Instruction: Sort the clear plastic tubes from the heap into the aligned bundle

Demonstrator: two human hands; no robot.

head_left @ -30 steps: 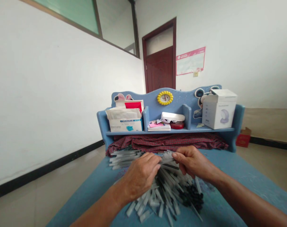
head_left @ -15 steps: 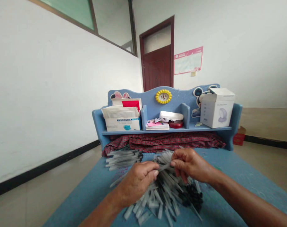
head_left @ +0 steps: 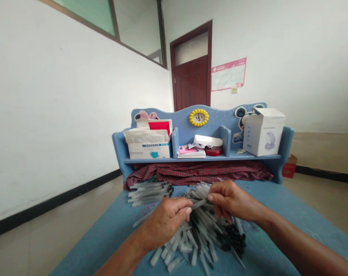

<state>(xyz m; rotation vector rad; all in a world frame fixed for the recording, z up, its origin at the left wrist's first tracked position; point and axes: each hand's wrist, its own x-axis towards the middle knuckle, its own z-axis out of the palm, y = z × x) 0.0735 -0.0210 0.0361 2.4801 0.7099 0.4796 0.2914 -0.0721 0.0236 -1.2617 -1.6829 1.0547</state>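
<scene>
A heap of clear plastic pen barrels (head_left: 196,237) with black parts lies on the blue desk (head_left: 280,218) in front of me. My left hand (head_left: 168,220) and my right hand (head_left: 229,200) are both closed in a pinch over the heap, and a single clear pen barrel (head_left: 199,203) spans between their fingertips. A neat row of finished pens (head_left: 147,193) lies to the left of the heap. Loose black caps (head_left: 234,237) sit at the heap's right side.
A red checked cloth (head_left: 199,171) lies under the desk's blue shelf (head_left: 202,157). The shelf carries a box of masks (head_left: 149,150), papers, a red tin (head_left: 214,151), a white carton (head_left: 262,132) and a yellow clock (head_left: 198,117). A brown door (head_left: 191,82) stands behind.
My left hand has drawn back towards me and my right hand has dropped slightly, with the single barrel now stretched between them. The view has shifted a little.
</scene>
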